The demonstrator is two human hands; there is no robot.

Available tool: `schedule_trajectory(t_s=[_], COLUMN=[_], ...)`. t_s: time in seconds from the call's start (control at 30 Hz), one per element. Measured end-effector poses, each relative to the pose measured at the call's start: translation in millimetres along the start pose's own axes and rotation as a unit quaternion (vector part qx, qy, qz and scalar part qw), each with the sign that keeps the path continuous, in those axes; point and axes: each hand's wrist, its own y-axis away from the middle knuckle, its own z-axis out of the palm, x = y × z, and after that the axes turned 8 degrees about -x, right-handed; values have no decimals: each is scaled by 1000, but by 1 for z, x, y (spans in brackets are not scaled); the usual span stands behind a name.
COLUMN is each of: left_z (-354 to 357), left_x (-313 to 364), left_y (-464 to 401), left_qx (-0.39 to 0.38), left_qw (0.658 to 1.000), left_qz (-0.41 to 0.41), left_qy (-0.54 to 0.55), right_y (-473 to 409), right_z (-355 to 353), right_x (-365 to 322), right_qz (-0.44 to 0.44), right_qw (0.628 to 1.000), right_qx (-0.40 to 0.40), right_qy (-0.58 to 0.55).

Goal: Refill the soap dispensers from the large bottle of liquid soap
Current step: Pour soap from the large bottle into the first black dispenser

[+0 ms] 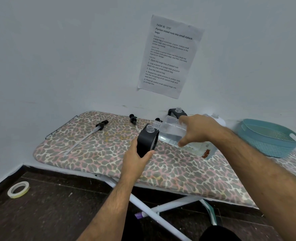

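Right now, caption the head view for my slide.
Right hand tips the large clear bottle toward the black dispenser held by the left hand.

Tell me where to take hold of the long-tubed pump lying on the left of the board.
Grip the pump by its black head, coming from above. The head is the thick, rigid end, lying flat on the ironing board with open space around it; the thin pale tube offers the fingers little to pinch.

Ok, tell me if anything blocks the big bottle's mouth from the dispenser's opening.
Nothing visible does. The large bottle, tilted in the right hand, has its mouth right beside the open neck of the black dispenser held by the left hand; its pump is off.
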Motion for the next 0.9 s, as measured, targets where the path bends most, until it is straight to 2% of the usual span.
schedule_trajectory(t_s=[0.9], left_z=[-2], left_x=[4], left_y=[1], left_qx=[-7], left_qw=[1000], left_qz=[-14], left_qy=[-17], right_y=[7], right_z=[-4], right_x=[-4], right_qz=[8], right_qw=[999], right_qx=[-6], right_qy=[-39])
